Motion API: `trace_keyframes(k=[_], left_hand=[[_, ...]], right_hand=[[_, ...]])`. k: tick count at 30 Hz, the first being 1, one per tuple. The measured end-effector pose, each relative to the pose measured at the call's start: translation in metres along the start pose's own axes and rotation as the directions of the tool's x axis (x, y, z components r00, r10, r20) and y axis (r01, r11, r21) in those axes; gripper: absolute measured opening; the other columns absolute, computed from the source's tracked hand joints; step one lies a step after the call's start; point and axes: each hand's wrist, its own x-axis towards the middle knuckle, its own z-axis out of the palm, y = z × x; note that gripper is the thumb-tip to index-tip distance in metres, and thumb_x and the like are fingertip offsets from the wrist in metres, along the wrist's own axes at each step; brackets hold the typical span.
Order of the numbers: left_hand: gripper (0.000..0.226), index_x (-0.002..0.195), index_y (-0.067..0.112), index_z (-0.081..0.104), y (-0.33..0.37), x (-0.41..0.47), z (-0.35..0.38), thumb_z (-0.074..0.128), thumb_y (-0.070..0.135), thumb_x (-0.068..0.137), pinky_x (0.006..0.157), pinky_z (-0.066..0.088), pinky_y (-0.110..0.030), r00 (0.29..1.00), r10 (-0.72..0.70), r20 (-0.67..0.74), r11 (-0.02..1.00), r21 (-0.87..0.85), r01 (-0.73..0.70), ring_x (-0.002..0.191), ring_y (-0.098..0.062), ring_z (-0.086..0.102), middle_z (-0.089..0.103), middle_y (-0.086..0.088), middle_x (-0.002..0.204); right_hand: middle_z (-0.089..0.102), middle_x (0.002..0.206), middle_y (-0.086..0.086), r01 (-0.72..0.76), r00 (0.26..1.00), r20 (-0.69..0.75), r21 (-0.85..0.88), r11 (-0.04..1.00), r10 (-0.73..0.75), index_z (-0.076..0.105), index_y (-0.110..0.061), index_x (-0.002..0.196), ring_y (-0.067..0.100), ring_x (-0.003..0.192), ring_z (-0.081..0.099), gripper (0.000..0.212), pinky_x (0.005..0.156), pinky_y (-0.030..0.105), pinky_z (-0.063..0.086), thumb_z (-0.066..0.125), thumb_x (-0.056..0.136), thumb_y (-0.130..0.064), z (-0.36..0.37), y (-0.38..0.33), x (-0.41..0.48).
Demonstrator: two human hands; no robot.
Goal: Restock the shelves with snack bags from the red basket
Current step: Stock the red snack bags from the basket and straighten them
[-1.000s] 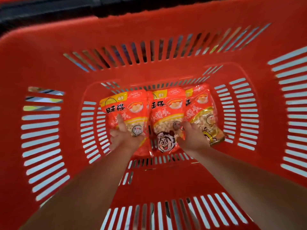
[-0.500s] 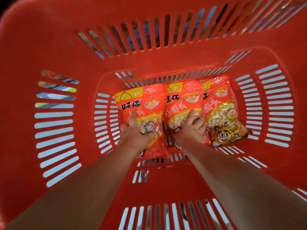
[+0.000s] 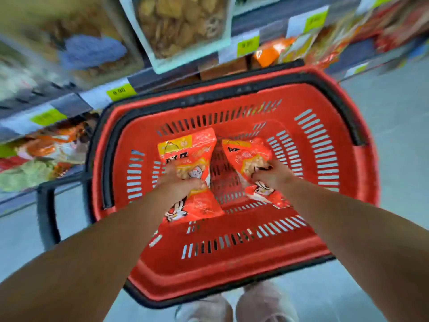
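Observation:
The red basket [image 3: 232,270] with black handles stands on the floor below me. My left hand [image 3: 178,182] grips a red and yellow snack bag [image 3: 192,147] over the basket's inside, tilted left. My right hand [image 3: 271,175] grips a second red snack bag [image 3: 246,156], tilted right. Both bags hang above the slotted basket bottom [image 3: 222,173], which shows between them. Whether the right hand holds more than one bag I cannot tell.
Shelves [image 3: 97,98] with yellow price tags and blurred snack packs run along the top and left. A clear box of fried snacks [image 3: 178,26] juts out above the basket. Grey floor [image 3: 394,112] lies to the right. My shoes [image 3: 234,307] show below the basket.
Both hands have closed on bags and lifted them off the basket bottom, spreading them apart. My head has pulled back, so the whole basket and the shelves now show.

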Motion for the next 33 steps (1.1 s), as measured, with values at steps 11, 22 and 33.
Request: trace_keyframes(k=[11,22,33], left_hand=[[0.098,0.149,0.021,0.023,0.080,-0.205,-0.093,0.083,0.023,0.072,0.057,0.044,-0.019,0.943,0.305,-0.135,0.940,-0.117,-0.321,0.075,-0.012,0.053,0.050,0.007,0.108],[0.094,0.147,0.018,0.029,0.078,-0.437,-0.160,0.082,0.006,0.070,0.058,0.047,-0.013,0.720,0.548,-0.425,0.658,-0.312,-0.685,0.093,-0.010,0.061,0.057,-0.004,0.125],[0.084,0.146,0.037,0.028,0.077,-0.636,-0.308,0.076,0.019,0.079,0.058,0.041,-0.025,0.287,0.607,-0.741,0.477,0.052,-0.877,0.063,-0.011,0.049,0.045,0.006,0.075]], right_hand=[[0.067,0.102,0.020,0.224,0.973,-0.164,0.491,0.842,-0.163,0.066,-0.003,0.107,0.034,0.097,0.063,0.033,0.089,0.044,0.050,0.073,0.076,-0.011,-0.107,-0.046,-0.212],[0.067,0.094,0.007,0.605,0.795,-0.282,0.436,0.666,-0.537,0.067,-0.018,0.098,0.013,0.082,0.066,0.026,0.076,0.025,0.052,0.075,0.074,-0.013,-0.213,-0.073,-0.410],[0.059,0.098,-0.010,0.861,0.489,-0.454,0.390,0.327,-0.745,0.055,-0.027,0.104,0.002,0.077,0.054,0.034,0.057,0.022,0.037,0.075,0.076,-0.029,-0.257,-0.203,-0.598]])
